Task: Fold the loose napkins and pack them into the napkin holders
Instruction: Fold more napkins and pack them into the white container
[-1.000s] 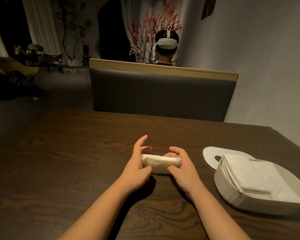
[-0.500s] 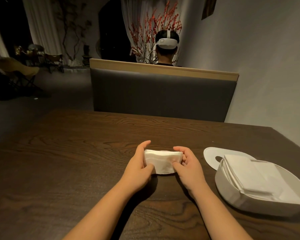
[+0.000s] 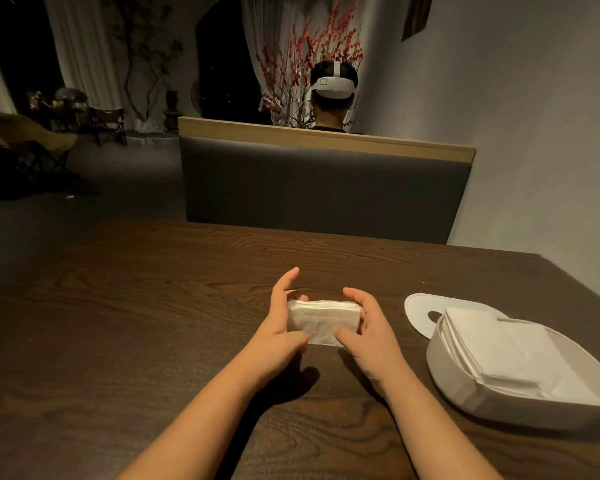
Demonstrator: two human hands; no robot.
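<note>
A thick folded stack of white napkins [image 3: 321, 318] stands on its long edge on the dark wooden table [image 3: 153, 306], its broad face turned toward me. My left hand [image 3: 278, 327] grips its left end, thumb in front and index finger raised behind. My right hand [image 3: 366, 323] grips the right end, fingers curled over the top. To the right lies a pale oval napkin holder [image 3: 465, 386] with folded white napkins [image 3: 499, 344] inside. Its lid [image 3: 423, 304], with a slot in it, lies flat just behind the holder.
A grey padded bench back [image 3: 323, 188] with a wooden top rail stands across the table's far edge. Behind it sits a person [image 3: 331, 95] wearing a white headset strap, facing away. A grey wall runs along the right side.
The napkin stack has been tipped up from lying flat between my hands to standing on its edge, broad face toward me. Both hands stayed at its ends.
</note>
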